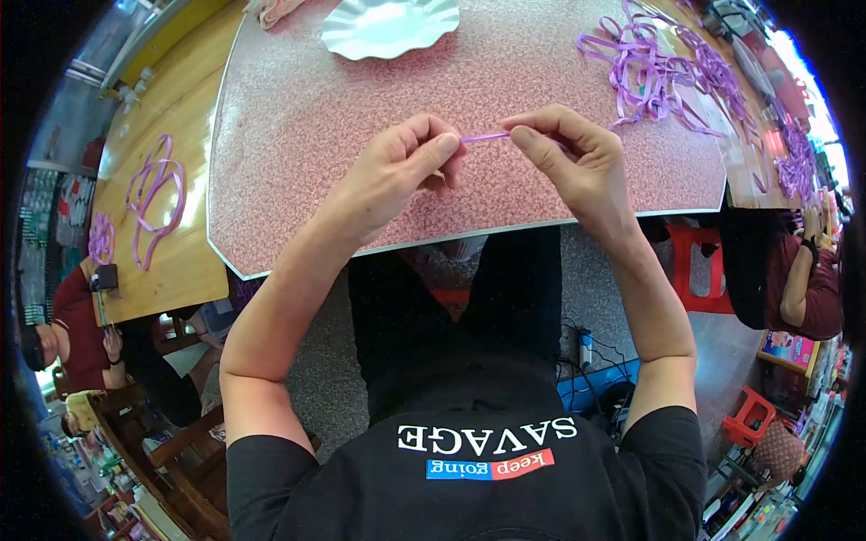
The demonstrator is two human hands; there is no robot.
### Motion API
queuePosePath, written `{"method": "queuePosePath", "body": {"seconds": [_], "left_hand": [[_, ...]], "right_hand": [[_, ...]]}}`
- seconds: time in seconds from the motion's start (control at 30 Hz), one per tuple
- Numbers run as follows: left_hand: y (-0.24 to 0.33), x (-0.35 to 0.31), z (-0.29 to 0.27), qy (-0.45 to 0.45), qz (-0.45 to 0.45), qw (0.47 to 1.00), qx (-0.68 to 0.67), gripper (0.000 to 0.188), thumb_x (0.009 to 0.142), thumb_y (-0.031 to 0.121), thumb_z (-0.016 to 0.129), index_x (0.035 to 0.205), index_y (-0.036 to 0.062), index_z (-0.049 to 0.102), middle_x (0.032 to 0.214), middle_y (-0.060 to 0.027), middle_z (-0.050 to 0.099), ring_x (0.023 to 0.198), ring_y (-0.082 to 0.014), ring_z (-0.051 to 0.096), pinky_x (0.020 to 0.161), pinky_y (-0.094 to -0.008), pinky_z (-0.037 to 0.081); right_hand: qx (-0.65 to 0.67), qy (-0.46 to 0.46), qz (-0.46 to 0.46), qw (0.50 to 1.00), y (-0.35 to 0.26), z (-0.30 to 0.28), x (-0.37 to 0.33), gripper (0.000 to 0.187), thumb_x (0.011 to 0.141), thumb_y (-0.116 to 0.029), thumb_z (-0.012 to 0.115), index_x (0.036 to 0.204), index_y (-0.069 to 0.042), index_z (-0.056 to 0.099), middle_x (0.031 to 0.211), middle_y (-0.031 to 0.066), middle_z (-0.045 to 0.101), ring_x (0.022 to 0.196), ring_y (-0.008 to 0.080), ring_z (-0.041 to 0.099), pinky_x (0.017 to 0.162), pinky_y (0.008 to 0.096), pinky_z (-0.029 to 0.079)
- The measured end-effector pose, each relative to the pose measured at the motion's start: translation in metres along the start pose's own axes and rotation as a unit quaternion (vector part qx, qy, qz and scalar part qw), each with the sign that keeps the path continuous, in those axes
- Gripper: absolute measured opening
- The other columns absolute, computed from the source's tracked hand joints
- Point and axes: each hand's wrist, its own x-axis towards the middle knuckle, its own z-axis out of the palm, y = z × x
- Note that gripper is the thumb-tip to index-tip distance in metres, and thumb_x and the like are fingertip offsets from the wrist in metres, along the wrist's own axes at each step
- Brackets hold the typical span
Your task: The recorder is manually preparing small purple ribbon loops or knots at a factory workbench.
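A short stretch of narrow purple ribbon [485,137] runs taut between my two hands, above the pink speckled tabletop [325,117]. My left hand [410,158] pinches one end between thumb and forefinger, the other fingers curled under. Thumb and fingertips of my right hand [577,158] close on the other end. What lies inside both palms is hidden by the fingers.
A white scalloped dish [390,27] stands at the far edge. Tangled purple ribbons [645,72] heap up at the far right. More loops of purple ribbon [161,194] lie on the wooden table [180,279] at left. People sit at both sides; a red stool [695,270] is at right.
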Motion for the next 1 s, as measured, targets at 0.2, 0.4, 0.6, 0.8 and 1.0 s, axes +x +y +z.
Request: {"method": "queuePosePath", "body": {"seconds": [0.2,0.4,0.6,0.8,1.0], "left_hand": [[0.001,-0.009,0.000,0.035,0.029,0.999,0.018,0.014,0.091,0.018,0.070,0.092,0.0043,0.065,0.090,-0.0041,0.064,0.081,-0.0096,0.058,0.074,-0.0258,0.048],[0.001,-0.008,0.019,0.000,0.134,0.975,-0.176,0.009,0.090,0.014,0.070,0.093,0.0067,0.067,0.103,-0.0093,0.069,0.091,-0.0119,0.059,0.084,-0.0303,0.047],[-0.002,0.002,0.021,0.137,0.215,0.958,0.134,0.010,0.087,0.008,0.070,0.094,0.0032,0.065,0.108,-0.0081,0.069,0.093,-0.0156,0.062,0.083,-0.0331,0.048],[0.006,0.003,0.019,0.105,0.377,0.790,0.472,0.012,0.082,0.006,0.071,0.091,0.0054,0.063,0.093,-0.0074,0.061,0.087,-0.0216,0.059,0.076,-0.0321,0.048],[0.009,-0.001,0.015,0.103,0.378,0.828,0.401,0.014,0.086,0.012,0.071,0.095,0.0060,0.062,0.090,-0.0050,0.057,0.082,-0.0178,0.056,0.074,-0.0305,0.048]], "right_hand": [[0.159,0.033,0.097,0.982,-0.001,-0.005,0.003,0.021,0.092,-0.013,0.068,0.109,-0.002,0.069,0.083,-0.0010,0.064,0.059,0.0005,0.045,0.050,0.0151,0.031],[0.210,0.033,0.187,0.959,0.013,0.003,0.005,0.022,0.090,-0.015,0.070,0.108,-0.004,0.067,0.081,-0.0014,0.063,0.056,0.0007,0.044,0.046,0.0151,0.029],[0.146,0.030,0.103,0.983,0.005,0.029,-0.006,0.020,0.090,-0.021,0.071,0.100,-0.004,0.070,0.074,-0.0046,0.060,0.058,-0.0001,0.043,0.049,0.0169,0.031],[0.187,-0.025,0.154,0.970,0.007,0.025,-0.004,0.023,0.091,-0.028,0.071,0.097,-0.006,0.070,0.072,-0.0069,0.056,0.057,0.0004,0.039,0.048,0.0182,0.028],[0.368,-0.014,0.296,0.881,0.002,0.026,-0.004,0.016,0.091,-0.022,0.070,0.099,-0.008,0.068,0.068,-0.0086,0.050,0.054,-0.0003,0.035,0.047,0.0165,0.025]]}}
